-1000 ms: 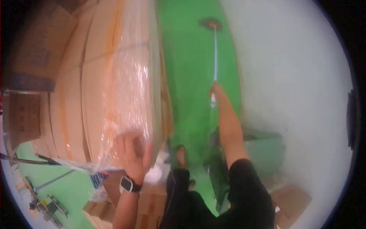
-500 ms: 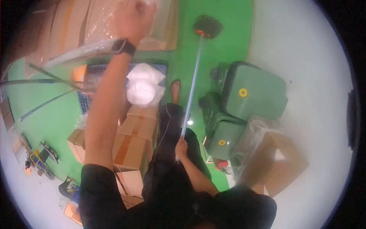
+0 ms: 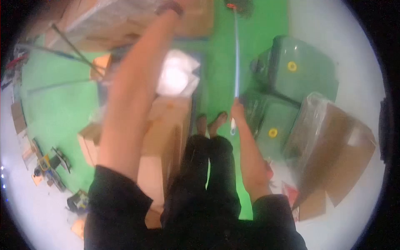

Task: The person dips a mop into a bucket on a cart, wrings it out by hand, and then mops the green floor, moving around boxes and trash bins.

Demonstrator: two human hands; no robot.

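Note:
My right hand [image 3: 237, 110] is wrapped round the upper end of a long pale-blue handle, with the pole's white end [image 3: 233, 126] poking out below it. This belongs to a broom [image 3: 237, 58] whose dark, blurred head and orange socket lie at the top edge. My left arm [image 3: 135, 87] reaches up past the boxes, a dark watch [image 3: 171, 6] on its wrist. The left hand is cut off and blurred at the top edge, near a large cardboard box [image 3: 196, 25], so its fingers cannot be made out.
Green bins with yellow round marks [image 3: 306, 68] stand to the right, above an open cardboard box [image 3: 337, 146] with clear plastic. On my left are stacked cartons [image 3: 164, 125] and white bags [image 3: 179, 73]. Thin dark poles [image 3: 75, 50] stick out over the green floor [image 3: 54, 108].
My right hand has moved up and right with the broom, its head now partly past the top edge. My left hand has risen almost out of view. Both feet now show.

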